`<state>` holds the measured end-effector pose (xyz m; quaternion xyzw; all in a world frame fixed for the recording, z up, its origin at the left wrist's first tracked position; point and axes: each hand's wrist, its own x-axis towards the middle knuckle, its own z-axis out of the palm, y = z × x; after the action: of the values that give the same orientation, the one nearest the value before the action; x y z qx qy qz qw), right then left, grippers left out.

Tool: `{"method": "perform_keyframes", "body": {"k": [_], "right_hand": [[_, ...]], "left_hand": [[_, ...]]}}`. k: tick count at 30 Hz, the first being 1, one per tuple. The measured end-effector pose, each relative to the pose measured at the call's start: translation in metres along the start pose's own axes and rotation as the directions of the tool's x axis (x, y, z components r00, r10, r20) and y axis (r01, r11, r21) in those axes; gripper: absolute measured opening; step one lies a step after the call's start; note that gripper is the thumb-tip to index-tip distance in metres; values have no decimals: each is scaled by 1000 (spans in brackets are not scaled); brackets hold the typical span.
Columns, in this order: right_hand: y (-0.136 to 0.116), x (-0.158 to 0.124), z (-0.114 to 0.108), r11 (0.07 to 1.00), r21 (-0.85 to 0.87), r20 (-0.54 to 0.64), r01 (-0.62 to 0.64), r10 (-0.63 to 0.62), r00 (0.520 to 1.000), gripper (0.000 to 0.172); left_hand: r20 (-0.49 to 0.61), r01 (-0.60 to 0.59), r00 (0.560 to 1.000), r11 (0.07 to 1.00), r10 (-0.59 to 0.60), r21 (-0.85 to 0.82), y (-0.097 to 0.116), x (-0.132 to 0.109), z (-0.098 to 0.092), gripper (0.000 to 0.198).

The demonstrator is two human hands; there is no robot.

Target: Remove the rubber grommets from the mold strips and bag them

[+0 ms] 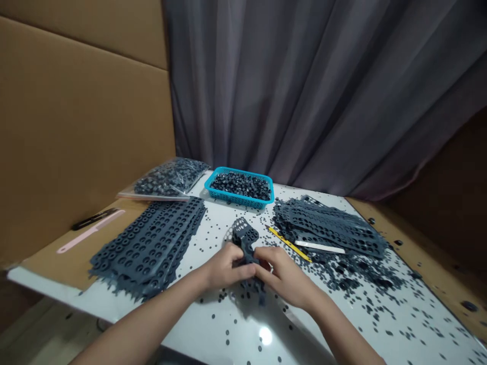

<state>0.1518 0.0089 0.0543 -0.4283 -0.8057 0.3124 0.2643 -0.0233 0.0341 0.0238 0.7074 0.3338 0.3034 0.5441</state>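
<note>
In the head view, a perforated dark grey rubber sheet (245,248) was held just above the white tabletop (198,324), between the left hand (224,268) and the right hand (283,276). The fingers (243,271) of both hands were curled and pressed together, pinching the sheet. A stack of similar sheets (146,248) was laid to the left and another stack (327,228) to the right. Small rubber rings (353,279) were scattered across the tabletop, and a blue plastic basket (232,198) filled with rings was placed beyond the hands.
</note>
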Motion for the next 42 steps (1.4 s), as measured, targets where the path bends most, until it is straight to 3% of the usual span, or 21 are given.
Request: {"method": "perform_keyframes", "body": {"k": [2,4,7,9,13,17,21,23,25,28,30,32,34,37,39,42], "right_hand": [[2,-6,12,983,178,-8,-47,49,999,25],[6,-7,23,896,437,-31,-78,102,994,27],[12,-3,37,609,790,-58,-78,200,978,30],[15,-1,43,415,908,-58,-58,262,963,28],[17,-1,52,147,988,-13,-43,363,932,28],[19,-3,48,46,999,-5,-12,363,932,28],[21,-6,24,-39,976,-185,215,375,908,40],[22,-8,12,4,964,-247,267,389,887,38],[23,-10,5,129,960,-279,249,350,894,36],[25,-13,6,493,853,-331,173,254,909,35],[24,-15,11,757,649,-334,74,197,922,33],[18,-17,17,925,380,-296,-8,130,946,29],[12,-18,21,992,121,-243,-25,54,969,25],[5,-19,24,989,-147,-187,-25,-3,982,21],[3,-20,25,973,-225,-168,-51,13,986,22],[4,-20,26,974,-213,-153,-78,45,987,24]], "left_hand": [[1,76,997,993,-76,-96,-5,1,5,57],[-18,158,986,956,-168,-248,-10,3,11,60],[-51,163,978,889,-204,-428,-15,6,19,59],[-79,145,974,853,-212,-501,-15,7,22,58],[-103,140,959,763,-262,-631,-13,7,28,53],[-104,147,935,639,-338,-755,-12,9,25,42],[-175,68,856,441,-487,-895,-7,12,6,30],[-241,34,851,507,-466,-861,-5,12,-1,29],[-273,38,895,670,-352,-741,-7,10,-4,36],[-192,27,972,872,-138,-489,-10,5,-3,49],[-112,13,992,920,-62,-393,-12,3,-2,50],[-60,2,998,936,-24,-352,-12,2,-2,47],[-19,-53,999,962,50,-267,-13,3,-4,45],[54,-196,979,980,197,-21,-14,4,-5,48],[112,-267,961,956,254,120,-14,4,-5,50],[190,-301,944,939,269,168,-13,4,-5,52]]}}
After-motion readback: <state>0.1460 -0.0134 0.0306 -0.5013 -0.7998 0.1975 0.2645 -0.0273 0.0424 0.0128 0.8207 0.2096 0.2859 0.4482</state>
